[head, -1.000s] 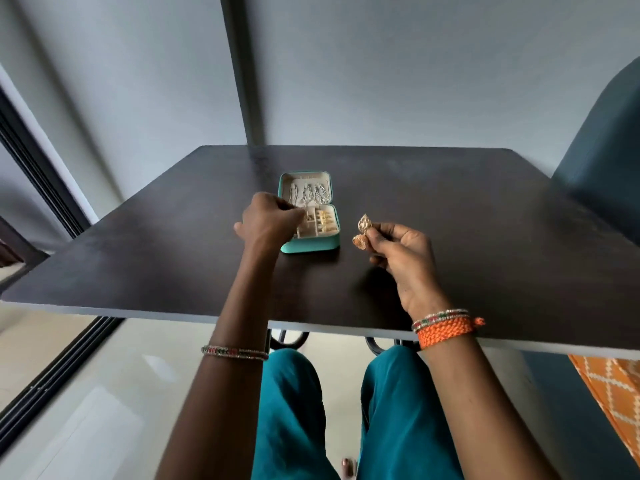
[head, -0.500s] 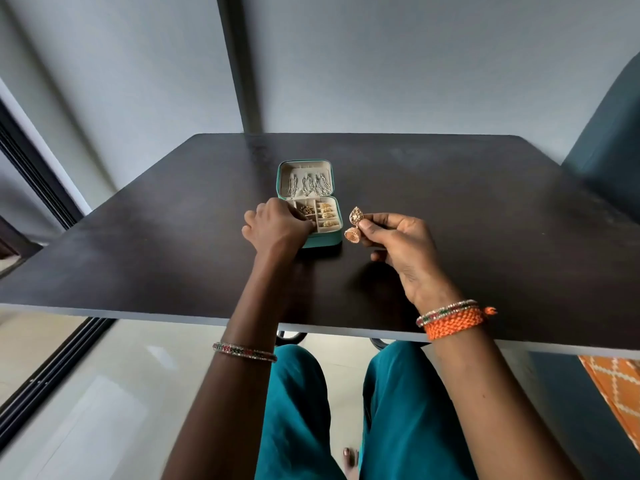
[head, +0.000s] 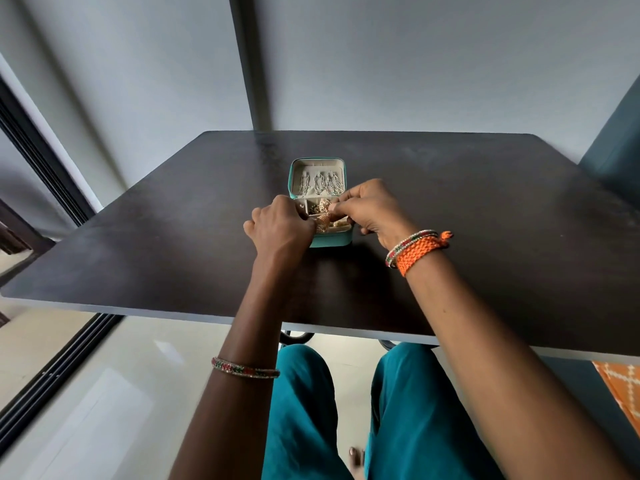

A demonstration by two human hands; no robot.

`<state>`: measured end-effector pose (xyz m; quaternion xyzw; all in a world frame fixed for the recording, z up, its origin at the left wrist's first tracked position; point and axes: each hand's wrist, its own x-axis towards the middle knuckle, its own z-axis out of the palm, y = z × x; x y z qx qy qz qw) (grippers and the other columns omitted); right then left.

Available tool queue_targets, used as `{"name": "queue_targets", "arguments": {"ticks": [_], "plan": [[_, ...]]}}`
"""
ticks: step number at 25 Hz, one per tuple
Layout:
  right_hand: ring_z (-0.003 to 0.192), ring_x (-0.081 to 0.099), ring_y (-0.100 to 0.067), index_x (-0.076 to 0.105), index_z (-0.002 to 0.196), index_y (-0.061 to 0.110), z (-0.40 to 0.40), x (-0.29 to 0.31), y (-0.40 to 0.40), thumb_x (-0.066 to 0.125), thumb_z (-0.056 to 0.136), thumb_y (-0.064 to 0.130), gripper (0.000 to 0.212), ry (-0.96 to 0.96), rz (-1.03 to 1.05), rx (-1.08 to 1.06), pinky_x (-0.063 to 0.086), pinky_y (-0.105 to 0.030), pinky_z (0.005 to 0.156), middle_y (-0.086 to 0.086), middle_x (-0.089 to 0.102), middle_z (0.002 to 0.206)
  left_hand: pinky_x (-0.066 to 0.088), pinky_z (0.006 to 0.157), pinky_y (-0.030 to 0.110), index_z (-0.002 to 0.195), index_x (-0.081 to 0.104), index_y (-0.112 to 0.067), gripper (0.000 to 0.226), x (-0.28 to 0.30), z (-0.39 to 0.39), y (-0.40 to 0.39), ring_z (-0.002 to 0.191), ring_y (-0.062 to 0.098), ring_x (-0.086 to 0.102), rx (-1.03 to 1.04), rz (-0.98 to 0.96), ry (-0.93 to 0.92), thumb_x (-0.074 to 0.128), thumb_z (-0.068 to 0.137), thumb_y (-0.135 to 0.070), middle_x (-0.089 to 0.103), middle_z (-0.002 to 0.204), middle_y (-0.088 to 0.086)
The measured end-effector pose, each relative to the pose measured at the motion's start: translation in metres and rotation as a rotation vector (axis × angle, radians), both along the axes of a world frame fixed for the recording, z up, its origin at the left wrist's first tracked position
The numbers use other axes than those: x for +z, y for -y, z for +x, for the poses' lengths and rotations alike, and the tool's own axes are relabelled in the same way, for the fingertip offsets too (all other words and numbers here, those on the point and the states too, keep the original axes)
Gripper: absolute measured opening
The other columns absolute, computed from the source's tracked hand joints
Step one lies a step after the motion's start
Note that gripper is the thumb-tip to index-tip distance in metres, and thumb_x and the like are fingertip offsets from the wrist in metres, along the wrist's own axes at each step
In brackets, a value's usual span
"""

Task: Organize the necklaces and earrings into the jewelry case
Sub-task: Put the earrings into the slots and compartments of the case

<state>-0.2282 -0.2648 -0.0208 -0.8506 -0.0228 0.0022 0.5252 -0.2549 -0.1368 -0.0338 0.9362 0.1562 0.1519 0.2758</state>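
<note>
Head view: both hands are working over jewelry case (head: 330,239).
Right hand (head: 369,211): pinching gold earring (head: 325,205), compartment lying directly below.
Left hand (head: 282,225): fingers curled at case edge, holding gold piece (head: 322,223).

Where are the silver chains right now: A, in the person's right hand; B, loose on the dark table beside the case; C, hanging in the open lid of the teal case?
C: the silver chains hang in a row inside the raised lid of the teal case, above both hands.
</note>
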Motion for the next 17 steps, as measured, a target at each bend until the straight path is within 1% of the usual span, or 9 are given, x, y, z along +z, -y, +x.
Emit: {"name": "queue_targets", "arguments": {"ticks": [2, 4, 5, 7, 9, 11, 14, 16, 17], "plan": [[0.071, 0.056, -0.009, 0.07, 0.075, 0.012, 0.006, -0.001, -0.003, 0.072, 0.077, 0.016, 0.006, 0.009, -0.108, 0.009, 0.033, -0.019, 0.047, -0.002, 0.07, 0.086, 0.029, 0.084, 0.036, 0.108, 0.069, -0.018, 0.026, 0.0, -0.002, -0.003, 0.112, 0.034, 0.05, 0.009, -0.015, 0.043, 0.061, 0.087, -0.031, 0.067, 0.11, 0.011], [0.078, 0.06, -0.015, 0.073, 0.082, 0.01, 0.013, -0.002, -0.007, 0.073, 0.075, 0.019, 0.011, 0.026, -0.194, 0.01, 0.038, -0.022, 0.049, -0.006, 0.071, 0.091, 0.035, 0.087, 0.037, 0.106, 0.071, -0.02, 0.024, 0.0, -0.003, -0.009, 0.112, 0.034, 0.052, 0.022, -0.081, 0.116, 0.058, 0.088, -0.029, 0.068, 0.109, 0.009], [0.081, 0.062, -0.017, 0.073, 0.084, 0.01, 0.015, -0.003, -0.01, 0.074, 0.074, 0.02, 0.015, 0.033, -0.227, 0.007, 0.046, -0.025, 0.054, -0.007, 0.071, 0.09, 0.039, 0.09, 0.039, 0.104, 0.071, -0.021, 0.022, 0.0, -0.003, -0.012, 0.112, 0.034, 0.052, 0.018, -0.133, 0.149, 0.058, 0.088, -0.028, 0.069, 0.108, 0.007], [0.088, 0.066, -0.022, 0.073, 0.087, 0.011, 0.021, -0.005, -0.015, 0.075, 0.07, 0.024, 0.022, 0.041, -0.299, 0.001, 0.057, -0.035, 0.075, -0.008, 0.071, 0.093, 0.04, 0.093, 0.039, 0.101, 0.07, -0.022, 0.018, -0.001, -0.003, -0.015, 0.114, 0.03, 0.048, -0.007, -0.215, 0.192, 0.061, 0.087, -0.028, 0.069, 0.103, 0.001], [0.094, 0.065, -0.025, 0.071, 0.096, 0.013, 0.023, -0.008, -0.021, 0.073, 0.068, 0.028, 0.031, 0.045, -0.398, -0.016, 0.056, -0.04, 0.084, -0.009, 0.07, 0.101, 0.034, 0.092, 0.036, 0.104, 0.068, -0.025, 0.022, -0.003, -0.004, -0.014, 0.117, 0.028, 0.041, -0.043, -0.171, 0.174, 0.065, 0.084, -0.033, 0.063, 0.108, 0.001], [0.096, 0.065, -0.026, 0.068, 0.098, 0.014, 0.02, -0.008, -0.024, 0.071, 0.071, 0.025, 0.03, 0.095, -0.434, -0.043, 0.055, -0.041, 0.085, -0.008, 0.068, 0.103, 0.03, 0.09, 0.035, 0.106, 0.067, -0.028, 0.025, -0.008, -0.005, -0.01, 0.118, 0.028, 0.037, -0.081, -0.092, 0.119, 0.068, 0.082, -0.036, 0.056, 0.115, 0.003], [0.091, 0.066, -0.023, 0.069, 0.076, 0.02, 0.013, -0.006, -0.023, 0.073, 0.074, 0.015, 0.007, 0.186, -0.404, -0.015, 0.055, -0.038, 0.082, -0.003, 0.069, 0.095, 0.024, 0.087, 0.033, 0.103, 0.067, -0.029, 0.019, -0.014, -0.003, -0.01, 0.118, 0.028, 0.036, -0.072, -0.161, 0.123, 0.062, 0.085, -0.026, 0.057, 0.117, 0.003], [0.09, 0.065, -0.019, 0.067, 0.065, 0.023, 0.009, -0.002, -0.022, 0.076, 0.074, 0.015, 0.015, 0.189, -0.426, 0.032, 0.055, -0.036, 0.082, 0.0, 0.07, 0.092, 0.027, 0.089, 0.031, 0.102, 0.068, -0.027, 0.02, -0.013, -0.004, -0.011, 0.117, 0.026, 0.042, -0.032, -0.256, 0.185, 0.056, 0.086, -0.02, 0.063, 0.113, 0.001], [0.089, 0.066, -0.019, 0.066, 0.063, 0.022, 0.01, -0.001, -0.02, 0.076, 0.074, 0.016, 0.016, 0.166, -0.425, 0.044, 0.055, -0.037, 0.082, 0.0, 0.071, 0.091, 0.034, 0.091, 0.031, 0.101, 0.068, -0.025, 0.021, -0.012, -0.003, -0.013, 0.114, 0.025, 0.048, -0.022, -0.329, 0.221, 0.055, 0.087, -0.017, 0.066, 0.108, 0.001]]}}
